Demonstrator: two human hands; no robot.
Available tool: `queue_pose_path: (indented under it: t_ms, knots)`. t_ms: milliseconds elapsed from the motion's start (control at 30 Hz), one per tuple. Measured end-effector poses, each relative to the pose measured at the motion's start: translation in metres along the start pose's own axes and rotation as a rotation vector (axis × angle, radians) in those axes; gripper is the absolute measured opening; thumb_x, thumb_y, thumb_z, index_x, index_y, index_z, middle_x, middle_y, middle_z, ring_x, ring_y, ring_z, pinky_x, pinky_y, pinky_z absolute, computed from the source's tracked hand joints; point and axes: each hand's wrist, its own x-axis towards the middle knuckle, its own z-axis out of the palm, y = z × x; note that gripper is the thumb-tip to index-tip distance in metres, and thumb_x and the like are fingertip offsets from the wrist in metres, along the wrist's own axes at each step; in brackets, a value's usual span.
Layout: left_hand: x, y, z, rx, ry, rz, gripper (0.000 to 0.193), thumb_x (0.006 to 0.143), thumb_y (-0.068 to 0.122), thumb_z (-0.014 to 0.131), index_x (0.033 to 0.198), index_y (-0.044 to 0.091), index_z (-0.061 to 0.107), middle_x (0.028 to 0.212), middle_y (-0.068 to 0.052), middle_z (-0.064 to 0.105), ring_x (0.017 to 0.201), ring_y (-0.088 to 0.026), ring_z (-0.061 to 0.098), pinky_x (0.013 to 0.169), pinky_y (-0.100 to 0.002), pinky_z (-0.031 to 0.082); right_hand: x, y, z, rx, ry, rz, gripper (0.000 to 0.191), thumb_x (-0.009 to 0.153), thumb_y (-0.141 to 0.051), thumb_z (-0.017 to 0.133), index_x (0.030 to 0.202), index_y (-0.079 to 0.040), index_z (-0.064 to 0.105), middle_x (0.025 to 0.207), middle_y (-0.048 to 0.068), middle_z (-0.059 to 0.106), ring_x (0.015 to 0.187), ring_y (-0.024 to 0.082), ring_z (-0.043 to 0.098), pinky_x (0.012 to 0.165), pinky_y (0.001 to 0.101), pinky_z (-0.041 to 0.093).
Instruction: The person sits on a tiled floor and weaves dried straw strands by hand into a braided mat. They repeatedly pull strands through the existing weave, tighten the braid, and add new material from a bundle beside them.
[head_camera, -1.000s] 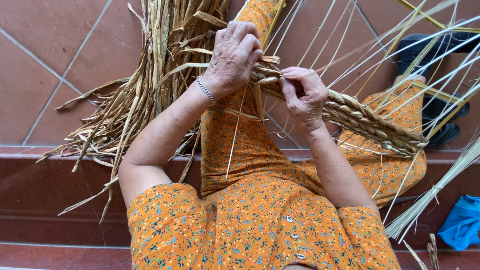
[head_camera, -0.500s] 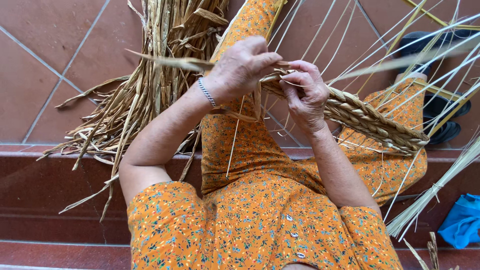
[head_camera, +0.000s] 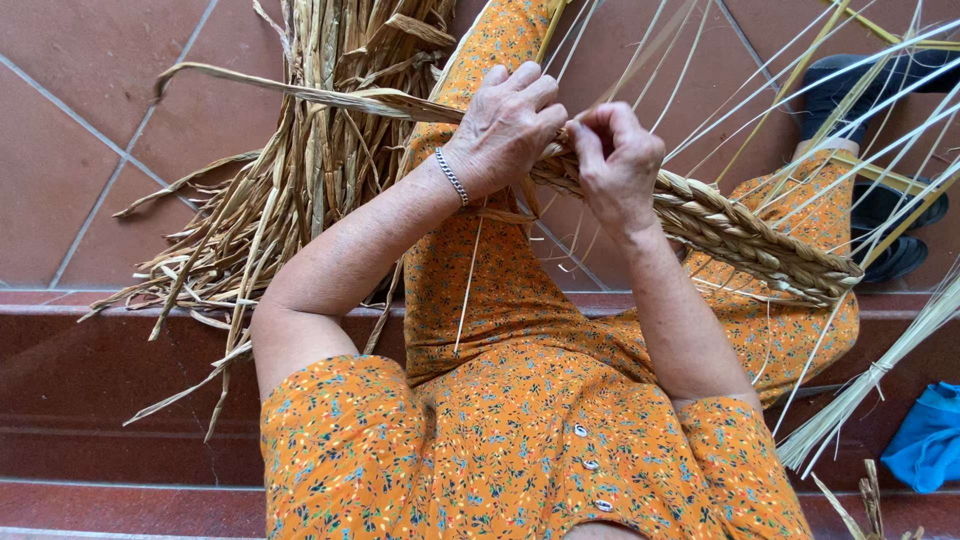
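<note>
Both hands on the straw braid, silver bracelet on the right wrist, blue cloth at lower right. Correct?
Not quite: in the head view the bracelet is on the left wrist. Both the left hand and right hand do grip the straw braid, and the blue cloth lies lower right.

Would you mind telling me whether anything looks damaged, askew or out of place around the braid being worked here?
Nothing stands out. The left hand and right hand grip the braid, which looks even. Loose dried leaves lie beside it on the tiled floor.
</note>
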Motion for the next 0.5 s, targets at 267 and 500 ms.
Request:
queue_pose_path:
  t_ms: [267,500]
  knots:
    - [-0.044,0.024,-0.068,0.02,-0.09,0.107,0.044,0.077,0.018,0.072,0.12,0.026,0.071,0.15,-0.012,0.045,0.141,-0.031,0.04,0.115,-0.055,0.027,0.018,0.003,0.013,-0.28,0.101,-0.284,0.017,0.09,-0.003,0.078,0.1,-0.004,0.064,0.094,0.014,0.065,0.079,0.018,0.068,0.067,0.0313,0.059]
    - [-0.049,0.022,-0.063,-0.293,-0.017,0.015,0.023,0.087,0.01,0.077,0.107,0.011,0.065,0.144,-0.013,0.054,0.134,-0.033,0.055,0.112,-0.049,0.046,0.024,-0.014,0.007,-0.226,-0.112,-0.389,0.013,0.1,0.004,0.066,0.11,-0.004,0.07,0.101,0.011,0.072,0.092,0.023,0.073,0.079,0.036,0.061]
